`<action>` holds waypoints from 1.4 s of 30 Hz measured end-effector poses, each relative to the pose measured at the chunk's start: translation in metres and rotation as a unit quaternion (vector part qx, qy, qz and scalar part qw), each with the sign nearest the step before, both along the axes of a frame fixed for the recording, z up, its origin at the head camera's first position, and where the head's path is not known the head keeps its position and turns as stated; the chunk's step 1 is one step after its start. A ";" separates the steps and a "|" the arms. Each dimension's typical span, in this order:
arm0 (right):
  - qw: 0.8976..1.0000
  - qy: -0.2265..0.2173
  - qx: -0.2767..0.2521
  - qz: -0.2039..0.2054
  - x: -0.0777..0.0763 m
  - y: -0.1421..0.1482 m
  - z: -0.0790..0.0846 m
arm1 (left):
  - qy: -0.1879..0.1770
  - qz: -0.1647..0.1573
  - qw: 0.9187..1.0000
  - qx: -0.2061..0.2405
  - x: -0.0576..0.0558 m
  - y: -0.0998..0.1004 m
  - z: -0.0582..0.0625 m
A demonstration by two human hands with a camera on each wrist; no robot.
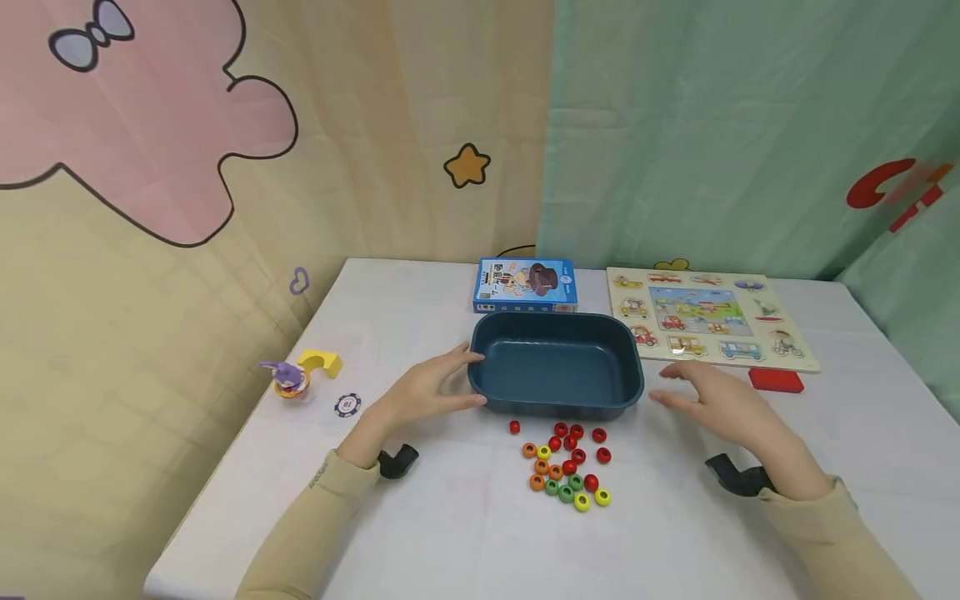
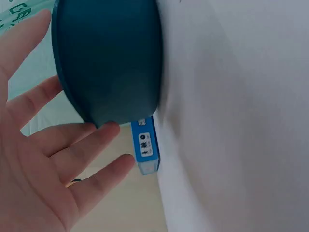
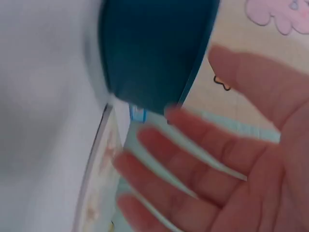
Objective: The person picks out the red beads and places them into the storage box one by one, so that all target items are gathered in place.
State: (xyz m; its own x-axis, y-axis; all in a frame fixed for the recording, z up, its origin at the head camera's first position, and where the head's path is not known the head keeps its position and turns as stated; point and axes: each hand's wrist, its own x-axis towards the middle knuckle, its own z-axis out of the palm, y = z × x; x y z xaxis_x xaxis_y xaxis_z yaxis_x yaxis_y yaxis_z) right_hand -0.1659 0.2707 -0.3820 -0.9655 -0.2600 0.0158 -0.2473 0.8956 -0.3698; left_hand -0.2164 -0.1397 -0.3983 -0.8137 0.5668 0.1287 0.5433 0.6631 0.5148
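A dark blue-green rectangular basin (image 1: 555, 408) sits on the white table with nothing inside it. At its left end is my left hand (image 1: 429, 387), fingers spread and fairly straight, fingertips right at the rim; the left wrist view shows them beside the basin's end wall (image 2: 108, 63). My right hand (image 1: 712, 404) hovers a short way off the right end, fingers loosely bent and holding nothing. In the right wrist view its spread fingers (image 3: 193, 154) show beside the basin. Several red, orange, yellow and green beads (image 1: 570, 467) lie scattered just in front of the basin.
Behind the basin lies a blue game box (image 1: 525, 285), with a wooden picture puzzle board (image 1: 765, 321) to its right. A red block (image 1: 776, 380) is near the board's front edge. On the left are a yellow arch block (image 1: 322, 362), a purple figurine (image 1: 287, 377) and a poker chip (image 1: 347, 406).
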 end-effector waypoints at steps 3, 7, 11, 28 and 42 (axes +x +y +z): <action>0.990 -0.084 -0.094 0.067 0.004 -0.002 -0.006 | 0.005 -0.011 0.999 0.036 0.002 0.005 -0.005; 0.957 -0.155 -0.189 0.155 0.008 -0.010 -0.023 | 0.006 -0.008 0.998 0.067 0.003 0.007 -0.008; 0.945 -0.171 -0.221 0.171 0.013 -0.024 -0.035 | -0.003 -0.002 0.997 0.081 0.003 0.008 -0.010; 0.977 -0.055 -0.150 0.139 0.022 -0.054 -0.049 | 0.009 -0.010 0.996 0.090 0.002 0.009 -0.013; 0.957 -0.039 -0.162 0.239 0.025 -0.057 -0.006 | -0.027 -0.021 0.993 0.115 0.002 0.009 -0.015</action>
